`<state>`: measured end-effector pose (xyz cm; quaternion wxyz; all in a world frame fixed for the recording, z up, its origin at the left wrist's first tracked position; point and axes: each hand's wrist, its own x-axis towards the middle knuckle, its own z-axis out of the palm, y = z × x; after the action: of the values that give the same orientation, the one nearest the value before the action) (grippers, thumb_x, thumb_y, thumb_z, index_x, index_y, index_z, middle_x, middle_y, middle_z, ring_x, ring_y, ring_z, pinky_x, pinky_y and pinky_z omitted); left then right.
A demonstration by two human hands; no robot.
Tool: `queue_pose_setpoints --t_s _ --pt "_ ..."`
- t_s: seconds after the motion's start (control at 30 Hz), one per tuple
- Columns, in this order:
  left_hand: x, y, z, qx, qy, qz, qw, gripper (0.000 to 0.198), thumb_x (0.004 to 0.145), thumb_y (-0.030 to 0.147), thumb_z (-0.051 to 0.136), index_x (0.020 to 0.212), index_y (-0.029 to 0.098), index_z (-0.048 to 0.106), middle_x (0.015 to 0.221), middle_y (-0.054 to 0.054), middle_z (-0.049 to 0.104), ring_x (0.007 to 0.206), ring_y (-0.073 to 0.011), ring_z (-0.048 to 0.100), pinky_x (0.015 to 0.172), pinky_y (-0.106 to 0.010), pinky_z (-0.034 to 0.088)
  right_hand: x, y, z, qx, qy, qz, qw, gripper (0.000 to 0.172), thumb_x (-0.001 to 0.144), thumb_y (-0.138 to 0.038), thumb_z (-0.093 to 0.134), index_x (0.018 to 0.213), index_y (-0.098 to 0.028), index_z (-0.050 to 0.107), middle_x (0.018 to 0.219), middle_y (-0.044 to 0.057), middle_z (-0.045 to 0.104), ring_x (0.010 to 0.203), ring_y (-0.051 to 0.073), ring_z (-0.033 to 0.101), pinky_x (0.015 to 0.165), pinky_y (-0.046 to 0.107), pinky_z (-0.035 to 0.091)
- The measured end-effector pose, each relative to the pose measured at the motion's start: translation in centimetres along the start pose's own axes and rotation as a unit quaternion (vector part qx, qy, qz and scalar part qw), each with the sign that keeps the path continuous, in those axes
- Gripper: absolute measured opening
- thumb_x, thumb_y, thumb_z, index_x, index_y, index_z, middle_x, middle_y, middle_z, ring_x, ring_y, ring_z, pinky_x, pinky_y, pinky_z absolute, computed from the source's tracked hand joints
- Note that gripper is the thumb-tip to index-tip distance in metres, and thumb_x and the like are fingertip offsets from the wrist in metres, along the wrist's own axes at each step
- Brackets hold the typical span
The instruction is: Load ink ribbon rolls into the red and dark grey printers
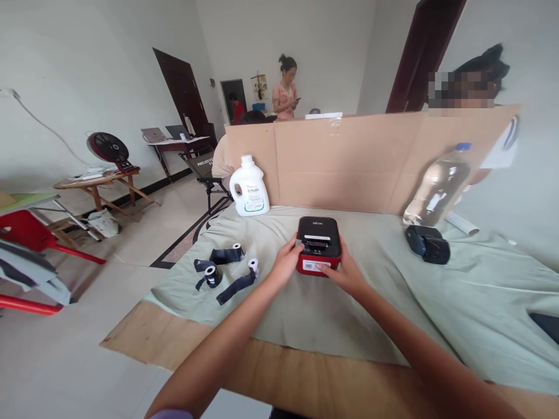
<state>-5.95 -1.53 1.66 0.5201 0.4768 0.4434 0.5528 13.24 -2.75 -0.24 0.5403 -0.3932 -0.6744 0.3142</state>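
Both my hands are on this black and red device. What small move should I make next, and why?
I'd probably lift the left hand toward the nearest roll, letting the right hand steady the device. Both hands hold its sides, and that roll lies apart on the cloth, off to the left, its dark strip trailing.

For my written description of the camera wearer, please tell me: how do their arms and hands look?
The left hand and right hand wear no gloves; no watch or bracelet shows. The left forearm and right forearm are bare. At the bottom edge, a little light purple sleeve shows on the left side; none is visible on the right.
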Motion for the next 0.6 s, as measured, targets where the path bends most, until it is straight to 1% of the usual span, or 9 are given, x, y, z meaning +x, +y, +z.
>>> queue_pose_setpoints --t_s 0.1,0.17,0.27,0.33,0.4,0.47,0.53,0.6 --pt "3.5 2.7 -5.1 0.023 0.061 0.0 0.998 0.048 0.075 0.027 0.061 0.122 0.022 0.072 0.113 -0.003 0.076 0.109 -0.0263 0.068 0.1 -0.04 0.052 5.6 0.0 5.0 0.018 -0.062 -0.033 0.997 0.099 0.073 -0.038 0.083 0.155 -0.025 0.028 0.146 0.012 0.054 0.134 0.035 0.052 0.115 0.052 0.039" --pt "6.0 4.0 -8.7 0.047 0.102 -0.005 0.994 0.048 0.072 0.026 0.061 0.118 0.019 0.073 0.098 -0.003 0.078 0.093 -0.0237 0.071 0.088 -0.035 0.056 9.3 0.9 8.9 0.039 -0.092 -0.053 0.994 0.1 0.074 -0.038 0.082 0.155 -0.024 0.025 0.147 0.013 0.052 0.132 0.033 0.053 0.113 0.052 0.041" --pt "9.3 4.8 -13.4 0.07 0.158 -0.026 0.985 0.043 0.069 0.027 0.064 0.11 0.015 0.074 0.082 -0.004 0.076 0.076 -0.0197 0.069 0.074 -0.029 0.056 13.7 3.1 14.6 0.068 -0.114 -0.062 0.989 0.104 0.07 -0.038 0.084 0.155 -0.024 0.026 0.147 0.013 0.052 0.133 0.033 0.052 0.113 0.051 0.041" --pt "11.0 4.6 -15.6 0.083 0.182 -0.046 0.979 0.042 0.068 0.027 0.064 0.107 0.014 0.073 0.077 -0.003 0.073 0.069 -0.0178 0.066 0.068 -0.028 0.055 15.5 4.8 17.7 0.079 -0.124 -0.046 0.988 0.106 0.068 -0.038 0.085 0.155 -0.024 0.027 0.144 0.012 0.055 0.133 0.033 0.052 0.113 0.051 0.04" --pt "12.2 4.1 -17.1 0.095 0.196 -0.057 0.974 0.042 0.067 0.025 0.064 0.107 0.014 0.073 0.074 -0.003 0.072 0.066 -0.0168 0.065 0.066 -0.027 0.054 16.5 6.4 19.8 0.087 -0.127 -0.041 0.987 0.106 0.068 -0.037 0.085 0.155 -0.024 0.026 0.142 0.012 0.056 0.133 0.032 0.052 0.113 0.051 0.04" --pt "13.0 3.6 -17.8 0.102 0.202 -0.057 0.972 0.044 0.067 0.024 0.063 0.108 0.015 0.073 0.075 -0.002 0.072 0.066 -0.0163 0.064 0.065 -0.026 0.053 17.0 7.6 21.0 0.093 -0.12 -0.053 0.987 0.103 0.07 -0.036 0.083 0.154 -0.024 0.026 0.143 0.012 0.055 0.133 0.03 0.051 0.114 0.05 0.039" --pt "13.5 3.1 -18.0 0.108 0.203 -0.057 0.972 0.046 0.066 0.022 0.062 0.11 0.016 0.073 0.077 -0.002 0.072 0.068 -0.016 0.064 0.066 -0.026 0.053 17.2 8.3 21.4 0.093 -0.108 -0.064 0.988 0.1 0.071 -0.034 0.082 0.154 -0.024 0.027 0.145 0.012 0.054 0.135 0.03 0.05 0.114 0.049 0.039" --pt "14.0 2.8 -17.9 0.113 0.198 -0.063 0.972 0.048 0.067 0.019 0.058 0.113 0.017 0.073 0.078 -0.002 0.073 0.069 -0.016 0.065 0.069 -0.026 0.054 17.4 8.4 21.3 0.084 -0.1 -0.056 0.99 0.1 0.07 -0.035 0.082 0.154 -0.024 0.029 0.145 0.012 0.054 0.136 0.03 0.049 0.114 0.049 0.039"
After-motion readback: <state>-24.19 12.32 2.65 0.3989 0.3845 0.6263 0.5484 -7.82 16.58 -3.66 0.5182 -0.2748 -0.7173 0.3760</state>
